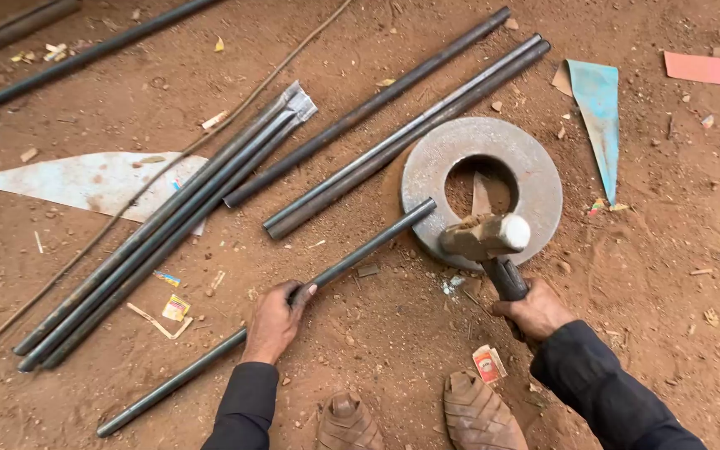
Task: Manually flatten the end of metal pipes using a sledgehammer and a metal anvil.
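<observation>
Seen from the head camera, looking down at red dirt ground, the left hand wraps its fingers around a long dark steel rod, gripping it near the middle of its length. The rod runs at a slant from the lower left up to the right, and its far end rests on the near rim of a thick grey steel ring that lies flat on the dirt. The right hand is closed in a fist around the dark handle of a hammer, whose worn blocky head sits over the near edge of the ring, just beside the rod's tip; whether the head touches the ring cannot be told. Both arms wear dark sleeves, and two brown woven sandals show at the bottom edge between them. To the left lies a bundle of rods with flattened ends, slanting the same way, and more loose rods lie between the bundle and the ring. A white pointed sheet scrap lies under the bundle, and a blue pointed scrap lies to the right of the ring.
</observation>
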